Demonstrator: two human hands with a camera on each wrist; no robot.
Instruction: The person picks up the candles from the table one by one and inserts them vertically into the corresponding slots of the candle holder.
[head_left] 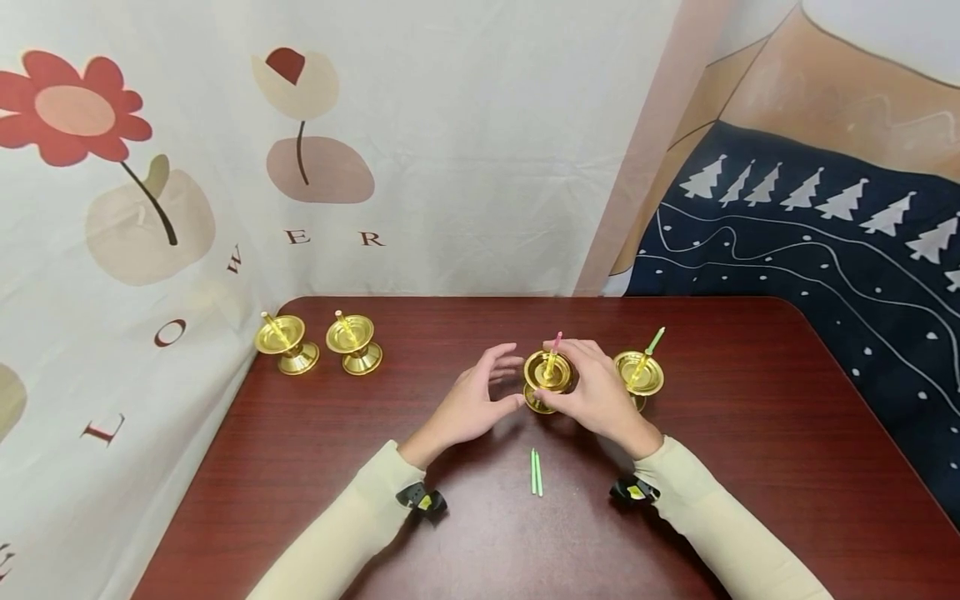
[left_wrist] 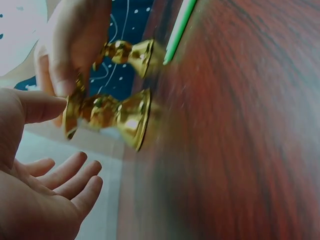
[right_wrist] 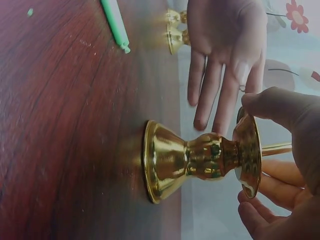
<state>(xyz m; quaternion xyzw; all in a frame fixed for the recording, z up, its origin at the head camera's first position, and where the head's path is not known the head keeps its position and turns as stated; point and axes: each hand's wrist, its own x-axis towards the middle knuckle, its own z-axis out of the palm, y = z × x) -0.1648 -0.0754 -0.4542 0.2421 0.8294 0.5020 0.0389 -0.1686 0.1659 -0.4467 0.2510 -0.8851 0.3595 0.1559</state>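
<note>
My right hand (head_left: 602, 393) grips a gold candle holder (head_left: 542, 379) by its dish rim, thumb on the near side and fingers round the far side. A pink candle (head_left: 557, 342) stands in its central tube. Just left of the holder is my left hand (head_left: 474, 402), fingers spread and loosely bent. In the left wrist view, the left thumb (left_wrist: 47, 108) comes up to the dish rim; whether it touches I cannot tell. The holder's flared base (right_wrist: 162, 162) is at or just above the tabletop. Two loose green candles (head_left: 536, 473) lie in front of the hands.
Right of the right hand stands another gold holder (head_left: 643, 373) with a green candle (head_left: 656, 340). Two more gold holders (head_left: 288, 342) (head_left: 352, 340) stand at the back left, their tubes pale-tipped. Printed curtains (head_left: 480, 167) hang behind the dark red table (head_left: 750, 400).
</note>
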